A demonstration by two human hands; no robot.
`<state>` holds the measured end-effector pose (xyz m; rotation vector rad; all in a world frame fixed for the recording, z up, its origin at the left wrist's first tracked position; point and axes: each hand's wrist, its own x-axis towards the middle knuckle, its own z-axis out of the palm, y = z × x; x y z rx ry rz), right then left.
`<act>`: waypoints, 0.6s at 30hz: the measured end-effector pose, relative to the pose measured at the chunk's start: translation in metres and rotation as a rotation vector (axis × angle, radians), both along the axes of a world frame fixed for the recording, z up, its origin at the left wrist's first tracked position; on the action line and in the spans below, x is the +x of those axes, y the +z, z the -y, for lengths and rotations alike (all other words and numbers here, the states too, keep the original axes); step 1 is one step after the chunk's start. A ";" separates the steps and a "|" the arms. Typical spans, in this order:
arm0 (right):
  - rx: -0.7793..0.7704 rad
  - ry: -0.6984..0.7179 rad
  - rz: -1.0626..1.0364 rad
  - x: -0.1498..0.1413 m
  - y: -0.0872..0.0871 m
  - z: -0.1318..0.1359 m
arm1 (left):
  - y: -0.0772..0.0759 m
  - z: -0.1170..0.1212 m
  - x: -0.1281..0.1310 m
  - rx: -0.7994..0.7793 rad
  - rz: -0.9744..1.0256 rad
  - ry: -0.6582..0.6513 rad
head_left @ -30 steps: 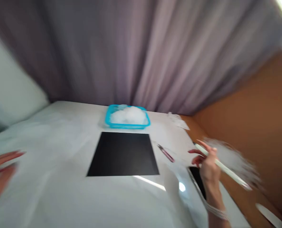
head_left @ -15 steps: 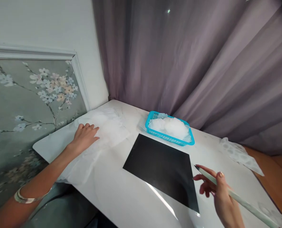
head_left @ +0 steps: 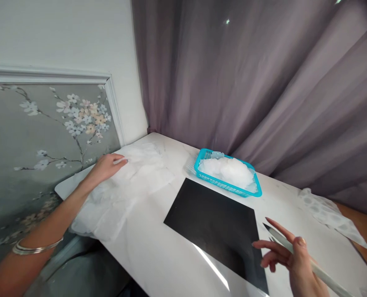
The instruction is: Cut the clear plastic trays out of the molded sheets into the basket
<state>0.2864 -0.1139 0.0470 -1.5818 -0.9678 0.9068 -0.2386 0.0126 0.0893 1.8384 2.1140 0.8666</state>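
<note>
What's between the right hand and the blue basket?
Nothing upright. The right hand, gripping a pale tool, is over the edge of the flat black sheet. That sheet's corner lies near the line to the basket, but it shouldn't block.

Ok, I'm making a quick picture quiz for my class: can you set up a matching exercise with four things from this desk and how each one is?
Things:
1. left hand
2. right hand
3. blue basket
4. black sheet

States:
A. lying flat on the table top
B. holding a pale green stick
C. resting on white tissue paper
D. filled with white fluff

Pairs: 1-C, 2-B, 3-D, 4-A
</note>
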 end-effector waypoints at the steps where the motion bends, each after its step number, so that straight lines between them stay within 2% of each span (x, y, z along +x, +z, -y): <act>1: -0.002 0.001 0.005 -0.004 0.004 -0.001 | 0.006 0.003 -0.004 -0.013 0.064 0.004; 5: 0.029 0.042 0.027 -0.020 0.015 -0.006 | 0.031 0.013 -0.016 -0.032 0.296 -0.016; 9: 0.054 0.129 -0.037 -0.043 0.027 -0.015 | 0.052 0.014 -0.015 0.018 0.447 -0.024; 11: 0.069 0.224 -0.015 -0.059 0.035 -0.019 | 0.061 0.013 -0.011 0.046 0.497 -0.039; 15: 0.083 0.474 0.169 -0.093 0.051 -0.029 | 0.080 0.012 -0.001 0.074 0.562 -0.083; 18: 0.111 0.620 0.232 -0.117 0.053 -0.040 | 0.093 0.012 0.006 0.104 0.574 -0.108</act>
